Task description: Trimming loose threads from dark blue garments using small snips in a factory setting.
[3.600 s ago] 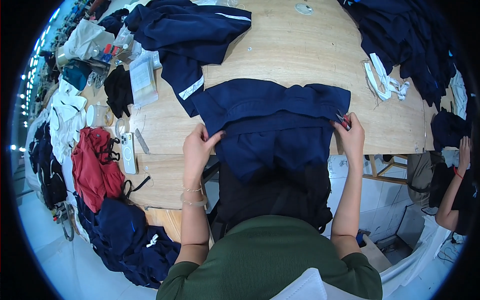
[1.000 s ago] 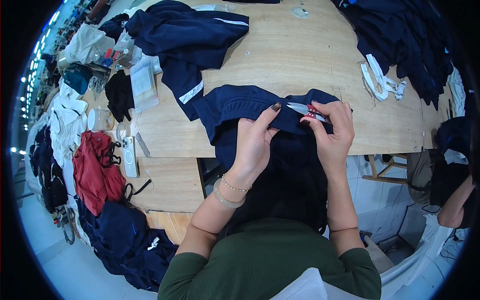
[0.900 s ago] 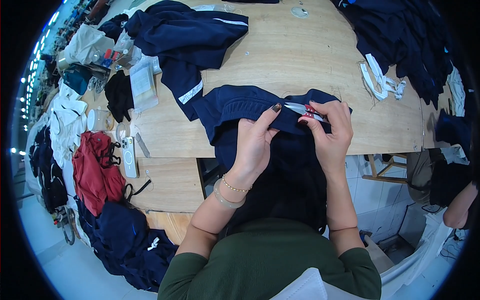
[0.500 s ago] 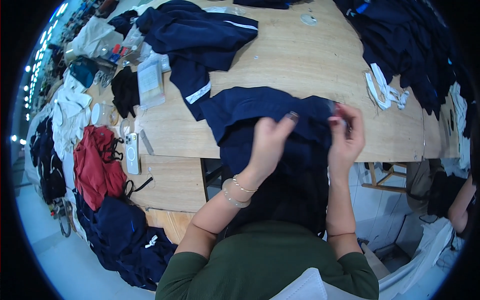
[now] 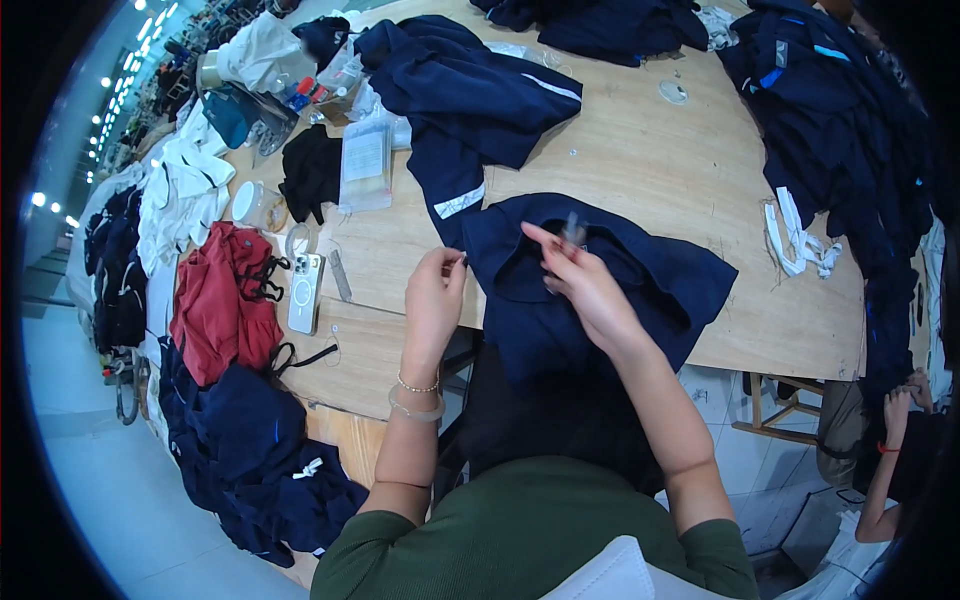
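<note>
A navy garment [image 5: 650, 262] lies at the table's near edge, with its round opening spread and its lower part hanging over my lap. Above that opening is my right hand [image 5: 590, 290], index finger stretched out, holding a small grey tool [image 5: 573, 228] blurred by motion; its exact kind cannot be made out. My left hand [image 5: 436, 290] is just left of the garment, thumb and fingertips pinched together. Whatever may be between those fingertips is too small to name. Beyond, another navy garment [image 5: 470, 85] with a white stripe reaches down to the first one.
To the left lie a phone [image 5: 305, 293], a grey ruler-like strip [image 5: 341, 275], a red garment [image 5: 225, 305] and a bagged stack of papers [image 5: 366, 165]. White strips [image 5: 790, 235] and a navy pile [image 5: 840, 120] are at right. A co-worker's hand [image 5: 897, 408] shows at far right.
My left hand has moved left off the garment. My right hand has swung left over the garment, whose opening now faces up. The whole view has shifted.
</note>
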`<move>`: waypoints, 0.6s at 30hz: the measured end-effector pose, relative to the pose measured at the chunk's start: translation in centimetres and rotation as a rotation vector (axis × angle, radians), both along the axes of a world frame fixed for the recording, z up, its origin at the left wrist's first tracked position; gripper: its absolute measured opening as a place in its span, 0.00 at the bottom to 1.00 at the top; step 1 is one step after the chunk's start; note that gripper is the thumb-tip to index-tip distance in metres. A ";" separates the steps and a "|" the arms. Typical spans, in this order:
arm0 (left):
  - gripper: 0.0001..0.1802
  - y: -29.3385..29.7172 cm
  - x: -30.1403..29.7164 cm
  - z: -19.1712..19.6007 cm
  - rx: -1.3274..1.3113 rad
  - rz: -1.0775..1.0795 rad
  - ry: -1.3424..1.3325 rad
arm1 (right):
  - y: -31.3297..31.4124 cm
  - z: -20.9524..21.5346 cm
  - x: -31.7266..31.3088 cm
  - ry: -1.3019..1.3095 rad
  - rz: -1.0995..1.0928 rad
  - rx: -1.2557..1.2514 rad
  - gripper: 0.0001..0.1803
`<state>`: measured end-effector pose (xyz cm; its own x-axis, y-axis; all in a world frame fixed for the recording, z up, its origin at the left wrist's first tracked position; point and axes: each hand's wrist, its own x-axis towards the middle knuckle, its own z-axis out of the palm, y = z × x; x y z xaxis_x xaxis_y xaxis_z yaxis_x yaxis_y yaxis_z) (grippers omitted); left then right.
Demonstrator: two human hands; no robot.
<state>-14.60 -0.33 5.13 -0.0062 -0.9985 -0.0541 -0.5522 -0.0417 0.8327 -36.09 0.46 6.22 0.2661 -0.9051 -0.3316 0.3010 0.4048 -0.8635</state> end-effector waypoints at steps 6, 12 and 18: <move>0.39 1.7 0.9 -4.9 0.059 -0.025 0.175 | -5.5 1.6 2.5 -0.141 -0.289 -0.008 0.19; 0.45 0.8 -2.6 -1.9 0.023 -0.240 0.262 | -4.2 16.4 -4.4 -0.074 -0.287 -0.667 0.21; 0.18 -1.4 0.0 3.5 -0.007 -0.304 0.529 | -2.8 24.3 -12.8 -0.202 -0.196 -0.897 0.22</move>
<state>-14.65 -1.76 8.68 -0.3153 -0.9481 0.0407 -0.0501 0.0595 0.9970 -48.86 -2.30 30.55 0.0583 -0.8351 0.5469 0.4717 -0.4598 -0.7524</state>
